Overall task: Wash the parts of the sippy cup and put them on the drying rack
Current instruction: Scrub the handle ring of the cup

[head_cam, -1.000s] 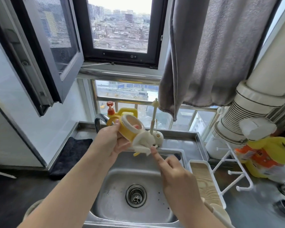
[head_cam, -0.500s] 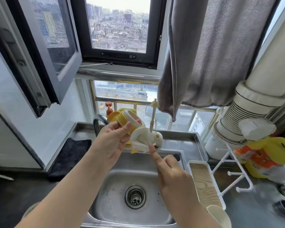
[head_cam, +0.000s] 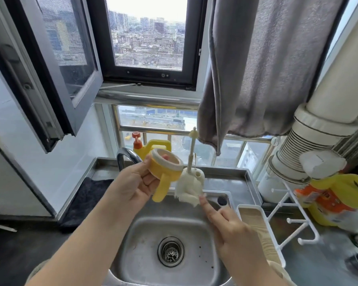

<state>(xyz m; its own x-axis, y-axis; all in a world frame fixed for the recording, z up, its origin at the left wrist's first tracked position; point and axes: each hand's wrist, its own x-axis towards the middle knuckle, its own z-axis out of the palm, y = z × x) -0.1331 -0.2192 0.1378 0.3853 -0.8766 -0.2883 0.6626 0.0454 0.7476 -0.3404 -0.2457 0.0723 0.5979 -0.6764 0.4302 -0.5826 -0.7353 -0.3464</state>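
Note:
My left hand [head_cam: 132, 186] grips the yellow sippy cup collar [head_cam: 165, 168] above the sink [head_cam: 145, 234]. Its white-rimmed opening faces up and right, and one yellow handle [head_cam: 161, 188] hangs down. My right hand [head_cam: 234, 230] holds a white sponge brush [head_cam: 187, 189], index finger stretched along the shaft and the other fingers curled. The sponge head sits just right of the collar's handle, touching or nearly touching it. The brush handle's end [head_cam: 277, 269] pokes out below my right wrist. A white drying rack [head_cam: 287, 219] with pegs stands to the right of the sink.
The faucet [head_cam: 125, 155] curves up behind my left hand. A thin brush [head_cam: 192, 145] stands in a white holder [head_cam: 199, 174] at the sink's back edge. A yellow soap bottle [head_cam: 153, 145], a wood-lined tray [head_cam: 254, 221], an orange-and-yellow bottle [head_cam: 335, 195] and a hanging grey towel [head_cam: 267, 69] surround the sink.
My left hand has turned the yellow collar, so a handle now hangs downward. The sponge head has come off the collar's side and sits lower right of it.

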